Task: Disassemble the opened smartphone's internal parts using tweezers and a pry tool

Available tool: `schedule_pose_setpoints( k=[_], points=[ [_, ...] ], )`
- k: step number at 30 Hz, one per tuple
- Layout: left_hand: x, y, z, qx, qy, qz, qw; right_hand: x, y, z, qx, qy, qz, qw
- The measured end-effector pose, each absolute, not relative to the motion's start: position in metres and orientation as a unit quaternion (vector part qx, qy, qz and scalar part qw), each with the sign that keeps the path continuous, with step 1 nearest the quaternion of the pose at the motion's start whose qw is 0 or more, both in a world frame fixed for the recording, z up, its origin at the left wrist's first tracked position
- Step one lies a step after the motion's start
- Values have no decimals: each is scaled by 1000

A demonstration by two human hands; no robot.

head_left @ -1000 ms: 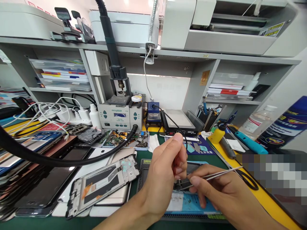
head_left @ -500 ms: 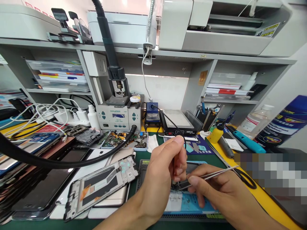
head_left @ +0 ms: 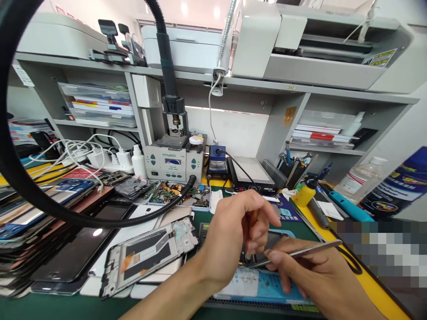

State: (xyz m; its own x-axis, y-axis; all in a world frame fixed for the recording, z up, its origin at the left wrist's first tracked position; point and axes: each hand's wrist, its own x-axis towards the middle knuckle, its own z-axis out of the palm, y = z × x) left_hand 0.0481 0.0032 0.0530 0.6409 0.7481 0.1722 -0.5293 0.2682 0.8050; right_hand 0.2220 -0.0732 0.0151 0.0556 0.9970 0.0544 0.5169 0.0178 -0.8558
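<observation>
My left hand [head_left: 233, 231] curls over the upper part of an opened blue phone [head_left: 260, 284] lying on a dark work mat [head_left: 207, 229]. Its fingers press down on the phone's dark inner parts. My right hand [head_left: 310, 271] pinches metal tweezers [head_left: 300, 252], and their tips reach left into the phone just under my left fingers. What the tips touch is hidden by my hands.
A bare phone frame [head_left: 150, 253] lies left of the mat beside stacked phones [head_left: 50, 231]. A thick black hose [head_left: 50, 204] loops from the rework station [head_left: 173, 158]. A parts tray [head_left: 180, 195], a yellow bottle [head_left: 305, 193] and tools stand behind.
The view has shifted, so everything sits a little lower and to the right. My left index finger has curled down toward the phone. The tweezers stay at the same spot.
</observation>
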Motion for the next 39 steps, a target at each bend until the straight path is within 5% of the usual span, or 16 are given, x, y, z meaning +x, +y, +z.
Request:
schedule_pose_setpoints(
  k=[39],
  points=[
    [53, 0, 48, 442, 122, 420, 783, 215, -78, 17, -600, -628, 260, 422]
  ],
)
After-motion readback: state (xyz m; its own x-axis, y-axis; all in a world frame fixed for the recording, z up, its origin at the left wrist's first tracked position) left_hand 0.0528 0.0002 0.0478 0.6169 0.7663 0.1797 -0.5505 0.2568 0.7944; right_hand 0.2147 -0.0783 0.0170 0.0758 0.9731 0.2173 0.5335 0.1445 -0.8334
